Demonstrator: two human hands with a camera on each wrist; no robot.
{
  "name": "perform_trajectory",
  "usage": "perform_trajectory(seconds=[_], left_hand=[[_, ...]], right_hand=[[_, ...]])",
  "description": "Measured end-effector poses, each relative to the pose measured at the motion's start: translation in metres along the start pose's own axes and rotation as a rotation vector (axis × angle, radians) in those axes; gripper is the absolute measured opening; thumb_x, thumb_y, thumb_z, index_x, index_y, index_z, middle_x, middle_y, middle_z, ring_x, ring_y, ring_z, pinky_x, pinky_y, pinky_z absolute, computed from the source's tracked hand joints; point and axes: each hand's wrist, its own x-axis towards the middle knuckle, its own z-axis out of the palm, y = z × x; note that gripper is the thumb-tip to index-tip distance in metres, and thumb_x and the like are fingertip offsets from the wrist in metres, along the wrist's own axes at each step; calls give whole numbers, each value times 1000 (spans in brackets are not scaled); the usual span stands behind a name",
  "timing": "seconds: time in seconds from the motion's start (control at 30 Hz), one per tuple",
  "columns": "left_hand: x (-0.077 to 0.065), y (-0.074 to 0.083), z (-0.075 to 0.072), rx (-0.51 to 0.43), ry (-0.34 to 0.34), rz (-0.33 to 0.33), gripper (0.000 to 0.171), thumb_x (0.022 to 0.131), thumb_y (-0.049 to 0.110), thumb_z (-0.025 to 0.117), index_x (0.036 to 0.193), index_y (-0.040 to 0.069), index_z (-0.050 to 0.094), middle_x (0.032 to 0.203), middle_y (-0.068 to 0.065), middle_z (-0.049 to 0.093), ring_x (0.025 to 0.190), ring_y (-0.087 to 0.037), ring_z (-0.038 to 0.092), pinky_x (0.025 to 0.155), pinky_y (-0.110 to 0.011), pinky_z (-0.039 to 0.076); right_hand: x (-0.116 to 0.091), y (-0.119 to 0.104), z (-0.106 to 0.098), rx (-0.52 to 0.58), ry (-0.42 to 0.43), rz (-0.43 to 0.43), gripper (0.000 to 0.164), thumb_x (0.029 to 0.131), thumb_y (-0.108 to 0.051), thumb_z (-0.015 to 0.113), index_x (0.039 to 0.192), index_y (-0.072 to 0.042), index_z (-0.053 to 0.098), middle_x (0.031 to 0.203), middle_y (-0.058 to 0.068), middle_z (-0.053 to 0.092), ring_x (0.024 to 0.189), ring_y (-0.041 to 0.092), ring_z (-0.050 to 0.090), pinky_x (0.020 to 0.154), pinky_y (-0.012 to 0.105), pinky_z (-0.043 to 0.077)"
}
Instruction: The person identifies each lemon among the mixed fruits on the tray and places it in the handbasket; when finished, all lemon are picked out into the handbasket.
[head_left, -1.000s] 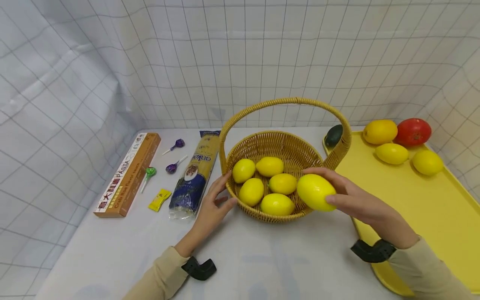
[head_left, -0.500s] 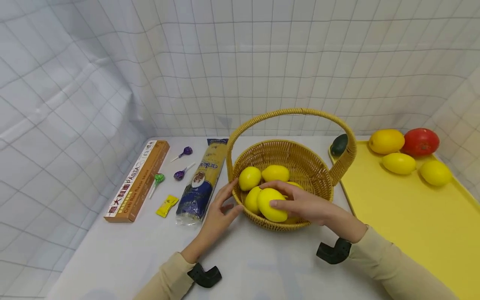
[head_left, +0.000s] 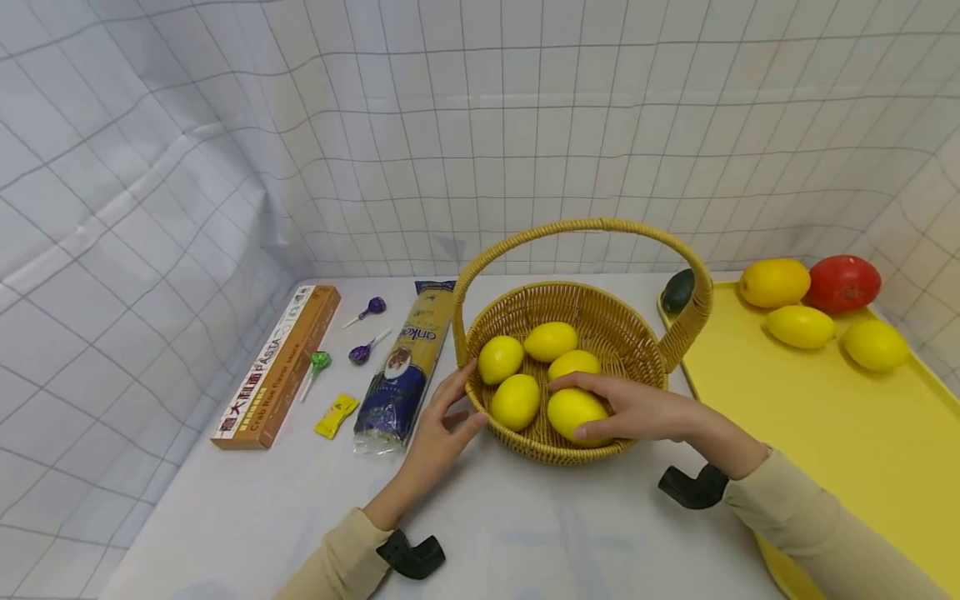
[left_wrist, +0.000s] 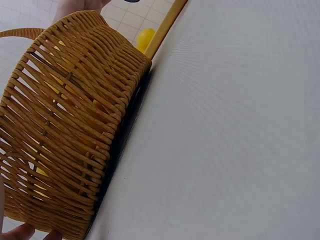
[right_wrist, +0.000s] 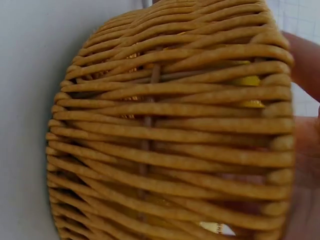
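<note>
A wicker basket (head_left: 645, 333) with a tall arched handle (head_left: 577, 223) holds several yellow lemons, among them one at the left (head_left: 500, 360) and one at the back (head_left: 551, 342). My right hand (head_left: 645, 408) reaches in over the front right rim, thumb and fingers round a lemon (head_left: 573, 412) low in the basket; the hand hides part of that side. At the left rim, my left hand (head_left: 435, 437) rests against the outer wall, thumb and forefinger spread along the edge. The left wrist view shows its fingertips (left_wrist: 20, 232) at the weave.
Right of the basket lies a yellow tray (head_left: 787, 400) with lemons (head_left: 800, 327), a larger yellow fruit (head_left: 775, 283), a red fruit (head_left: 843, 283) and a dark green fruit (head_left: 678, 290). To the left are a pasta packet (head_left: 408, 358), a pasta box (head_left: 277, 367), lollipops (head_left: 321, 360) and a yellow sweet (head_left: 337, 415).
My right hand has carried a lemon from the basket's right side toward the front left, then shifted back right and lower. The left hand has stayed at the rim; the head view has tilted slightly.
</note>
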Motion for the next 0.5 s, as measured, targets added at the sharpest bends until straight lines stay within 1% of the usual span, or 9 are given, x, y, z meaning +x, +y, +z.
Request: perform_trajectory(seconds=[0.1, 0.17, 0.23, 0.3, 0.37, 0.4, 0.5], left_hand=[[0, -1, 1, -7, 1, 15, 61, 91, 17, 63, 142, -2, 35, 143, -24, 32, 120, -45, 40, 87, -61, 39], [0, -1, 2, -12, 4, 24, 62, 91, 19, 63, 142, -3, 35, 142, -25, 32, 120, -46, 40, 87, -62, 39], [-1, -1, 3, -14, 7, 26, 61, 92, 17, 63, 142, -3, 35, 142, -25, 32, 120, -46, 40, 86, -62, 39], [-1, -1, 4, -14, 4, 24, 61, 91, 13, 63, 142, -4, 34, 143, -25, 31, 120, -46, 39, 87, -62, 39], [-1, -1, 4, -9, -1, 23, 61, 91, 11, 62, 142, -5, 34, 143, -25, 31, 120, -46, 39, 87, -62, 39], [-1, 0, 3, -6, -3, 24, 61, 91, 11, 62, 142, -5, 34, 143, -25, 30, 120, -46, 39, 87, -61, 39], [0, 1, 0, 7, 6, 32, 61, 91, 14, 63, 142, -4, 35, 143, -24, 31, 120, -44, 40, 87, -60, 40]], right_hand=[[5, 4, 3, 18, -51, 5, 56, 92, -28, 62, 142, -15, 41, 135, 4, 43, 116, 22, 42, 95, 44, 35], [9, 6, 5, 29, -69, 6, 51, 94, -27, 59, 141, -17, 42, 138, 2, 42, 120, 20, 40, 97, 43, 33], [13, 8, 7, 52, -58, -24, 45, 96, -21, 55, 139, -12, 45, 137, 5, 44, 122, 21, 41, 99, 43, 33], [12, 8, 7, 59, -22, -63, 40, 97, -15, 52, 136, -6, 47, 134, 8, 48, 122, 23, 43, 99, 42, 35], [2, 6, 1, 52, 0, -117, 37, 98, -10, 50, 134, -3, 48, 132, 11, 50, 122, 24, 44, 98, 42, 37], [-6, 4, -4, 47, -6, -143, 37, 98, -8, 50, 135, -3, 48, 132, 12, 50, 122, 25, 45, 98, 41, 37], [-44, 3, -30, -14, -54, -261, 41, 96, -1, 49, 137, -4, 45, 134, 13, 49, 124, 26, 43, 99, 35, 36]])
